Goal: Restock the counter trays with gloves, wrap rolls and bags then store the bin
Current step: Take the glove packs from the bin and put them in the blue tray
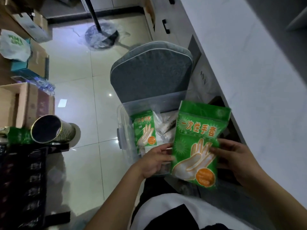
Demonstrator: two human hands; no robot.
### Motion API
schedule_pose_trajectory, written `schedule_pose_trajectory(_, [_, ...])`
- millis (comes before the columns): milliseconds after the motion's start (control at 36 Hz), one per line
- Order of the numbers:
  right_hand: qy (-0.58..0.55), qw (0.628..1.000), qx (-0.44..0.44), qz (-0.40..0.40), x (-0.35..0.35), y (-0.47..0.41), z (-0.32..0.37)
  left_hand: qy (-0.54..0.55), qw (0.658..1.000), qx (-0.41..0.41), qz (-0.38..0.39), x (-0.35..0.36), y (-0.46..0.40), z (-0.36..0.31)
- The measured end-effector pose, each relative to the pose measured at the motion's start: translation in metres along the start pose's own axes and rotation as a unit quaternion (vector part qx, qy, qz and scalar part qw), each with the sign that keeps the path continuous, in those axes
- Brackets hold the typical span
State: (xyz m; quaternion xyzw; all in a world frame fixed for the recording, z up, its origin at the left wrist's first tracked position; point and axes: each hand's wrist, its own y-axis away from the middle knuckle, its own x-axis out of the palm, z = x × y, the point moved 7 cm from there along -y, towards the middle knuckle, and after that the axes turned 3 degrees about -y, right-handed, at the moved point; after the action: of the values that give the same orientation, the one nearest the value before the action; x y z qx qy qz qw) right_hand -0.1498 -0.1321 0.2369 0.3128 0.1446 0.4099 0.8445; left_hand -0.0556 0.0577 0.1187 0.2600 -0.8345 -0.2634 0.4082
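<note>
A green pack of disposable gloves (197, 140) is held upright above the clear plastic bin (123, 128). My left hand (154, 161) pinches the pack's left edge and my right hand (232, 160) grips its right side. Inside the bin stands a second green glove pack (145, 130), next to clear bags and wrapped items (166, 125) that are hard to make out. The bin's grey lid (151, 72) is swung open and leans back behind it.
The white counter (249, 63) runs along the right, with drawers and black handles (166, 27) below it. Cardboard boxes (21, 103), a round tin (51, 129) and a black crate (23, 180) crowd the left. A wrapped stand base (101, 34) sits on the tiled floor.
</note>
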Motion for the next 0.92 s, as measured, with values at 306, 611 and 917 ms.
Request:
schedule_pose_trajectory(306, [0.028,0.996,-0.011,-0.088,0.001,-0.025,-0.029,-0.198,0.894,-0.07,-0.397,-0.158,-0.092,-0.01])
schedule_pose_trajectory(611, [-0.011,0.979,0.098,-0.18,-0.008,-0.032,-0.085,-0.326,0.849,-0.178,-0.376,-0.217,-0.183,-0.004])
schedule_pose_trajectory(917, [-0.013,0.969,0.135,-0.205,-0.012,-0.027,-0.099,-0.24,0.847,-0.188,-0.435,-0.247,-0.207,0.001])
